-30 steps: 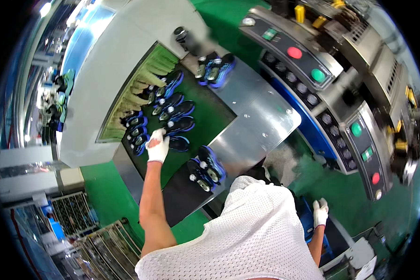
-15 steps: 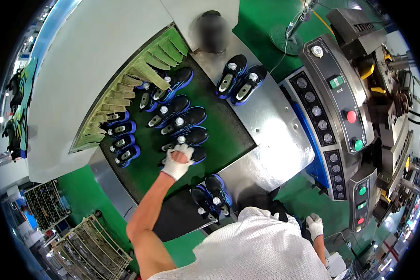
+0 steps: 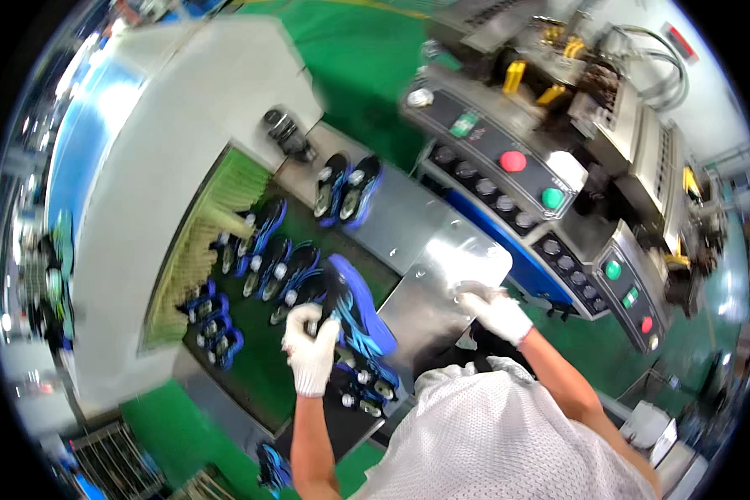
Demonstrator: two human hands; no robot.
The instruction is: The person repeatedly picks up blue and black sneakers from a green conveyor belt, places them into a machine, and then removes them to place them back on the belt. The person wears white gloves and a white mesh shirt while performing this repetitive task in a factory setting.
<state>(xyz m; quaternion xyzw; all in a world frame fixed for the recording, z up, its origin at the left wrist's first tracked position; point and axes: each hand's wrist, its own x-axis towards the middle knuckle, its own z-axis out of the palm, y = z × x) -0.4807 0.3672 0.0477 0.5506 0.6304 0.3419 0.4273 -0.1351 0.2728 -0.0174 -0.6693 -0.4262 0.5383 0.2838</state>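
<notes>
Centrally, our left hand (image 3: 312,352) grips a raised shoe (image 3: 361,310), green belt (image 3: 260,377) behind bearing other shoes (image 3: 295,262), right hand (image 3: 497,313) blurred, grip unclear.

Shoes (image 3: 296,265) lie on the belt (image 3: 260,360) (machine (image 3: 492,137) at right).

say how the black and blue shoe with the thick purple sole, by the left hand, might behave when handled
The black and blue shoe probably flexes only slightly, given its thick purple sole. Its fabric-looking upper likely gives when squeezed. Its long shape suggests little rolling.
</notes>
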